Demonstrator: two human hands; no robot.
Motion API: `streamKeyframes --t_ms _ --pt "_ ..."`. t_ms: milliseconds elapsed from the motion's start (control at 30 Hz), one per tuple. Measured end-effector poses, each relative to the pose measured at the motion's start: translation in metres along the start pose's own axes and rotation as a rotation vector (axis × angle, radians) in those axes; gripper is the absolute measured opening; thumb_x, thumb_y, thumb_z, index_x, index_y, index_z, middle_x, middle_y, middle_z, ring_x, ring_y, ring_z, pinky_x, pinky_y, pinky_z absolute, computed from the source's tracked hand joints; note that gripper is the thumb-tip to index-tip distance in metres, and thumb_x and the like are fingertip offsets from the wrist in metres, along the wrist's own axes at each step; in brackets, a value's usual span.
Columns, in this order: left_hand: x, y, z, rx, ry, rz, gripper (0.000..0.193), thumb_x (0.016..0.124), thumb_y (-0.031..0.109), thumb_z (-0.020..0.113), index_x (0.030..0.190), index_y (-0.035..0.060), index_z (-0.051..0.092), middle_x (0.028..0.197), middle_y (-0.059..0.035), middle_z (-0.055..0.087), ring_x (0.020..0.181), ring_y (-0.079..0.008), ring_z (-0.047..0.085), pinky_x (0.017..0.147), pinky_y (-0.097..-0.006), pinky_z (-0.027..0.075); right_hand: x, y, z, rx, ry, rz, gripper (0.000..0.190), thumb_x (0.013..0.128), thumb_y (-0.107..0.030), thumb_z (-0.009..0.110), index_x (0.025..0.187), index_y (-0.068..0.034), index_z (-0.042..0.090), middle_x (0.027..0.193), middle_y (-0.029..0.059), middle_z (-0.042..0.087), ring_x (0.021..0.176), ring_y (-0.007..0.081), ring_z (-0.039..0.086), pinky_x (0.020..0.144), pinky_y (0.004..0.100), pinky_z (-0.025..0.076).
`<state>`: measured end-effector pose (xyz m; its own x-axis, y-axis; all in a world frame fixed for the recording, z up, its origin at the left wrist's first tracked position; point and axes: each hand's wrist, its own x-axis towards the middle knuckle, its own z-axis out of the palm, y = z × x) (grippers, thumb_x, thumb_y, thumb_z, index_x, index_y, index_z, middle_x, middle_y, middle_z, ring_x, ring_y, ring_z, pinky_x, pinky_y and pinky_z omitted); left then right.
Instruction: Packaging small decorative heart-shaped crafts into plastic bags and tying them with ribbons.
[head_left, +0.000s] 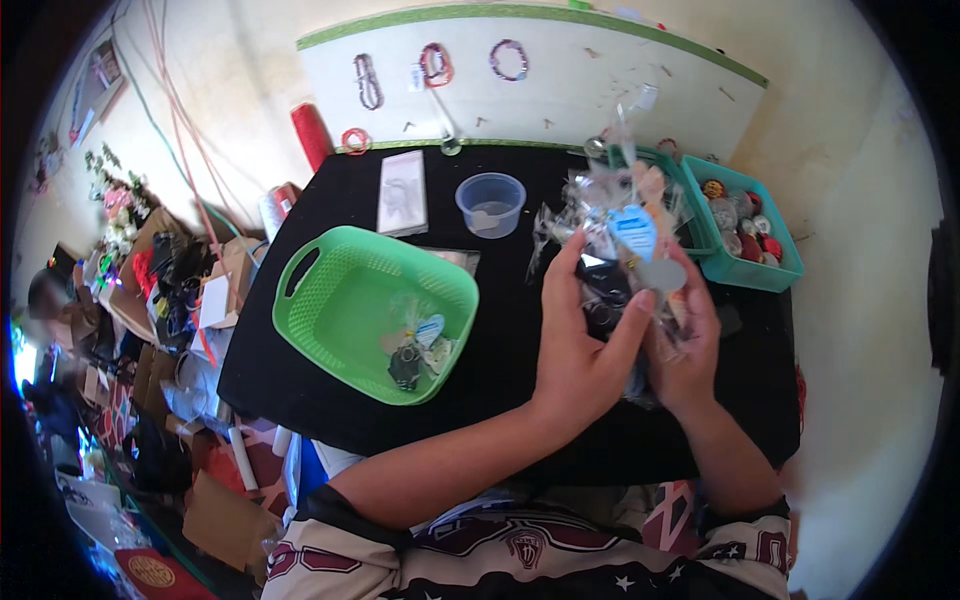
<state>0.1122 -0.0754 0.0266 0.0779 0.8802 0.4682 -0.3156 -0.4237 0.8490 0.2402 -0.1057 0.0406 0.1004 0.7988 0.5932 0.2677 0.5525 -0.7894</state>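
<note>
My left hand (574, 330) and my right hand (686, 345) are raised over the right half of a black-covered table (499, 360). Between them they grip a bunch of small see-through plastic packets (600, 285). Dark pieces and shell-like, peach-coloured pieces show through the film. A blue tag with writing (634, 231) and a round grey disc (664, 275) stand out at the front. My fingers hide part of the bunch. To the left, a green plastic basket (330, 300) holds a few similar packets (416, 349) in its near right corner.
Behind my hands stands a teal tray (701, 225), partly hidden; beside it a turquoise basket (784, 277) holds shiny baubles. A translucent tub (491, 206) and a stack of plastic sleeves (402, 195) lie farther back. Bracelets hang on a white board (555, 97). Boxes (221, 517) clutter the left floor.
</note>
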Motion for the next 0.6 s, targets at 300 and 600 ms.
streamKeyframes --t_ms 300,600 --pt "0.044 0.079 -0.052 -0.055 0.176 0.306 0.068 0.095 0.008 0.067 0.146 -0.0097 0.026 0.130 -0.0188 0.049 0.118 -0.0209 0.052 0.100 -0.0329 0.044 0.083 -0.051 0.075 -0.066 -0.083 -0.312 0.060 0.089 -0.005 0.071 0.144 0.001 0.048 0.137 0.0159 0.058 0.125 0.0200 0.056 0.106 0.0337 0.044" --pt "0.046 0.082 -0.173 0.296 0.351 0.401 0.064 0.095 0.007 0.068 0.145 -0.0046 0.029 0.119 -0.0113 0.057 0.108 -0.0154 0.058 0.089 -0.0268 0.049 0.105 -0.022 0.196 0.595 -0.401 -0.194 0.059 0.085 0.004 0.068 0.141 -0.005 0.051 0.141 0.0119 0.053 0.130 0.0207 0.052 0.105 0.0349 0.047"
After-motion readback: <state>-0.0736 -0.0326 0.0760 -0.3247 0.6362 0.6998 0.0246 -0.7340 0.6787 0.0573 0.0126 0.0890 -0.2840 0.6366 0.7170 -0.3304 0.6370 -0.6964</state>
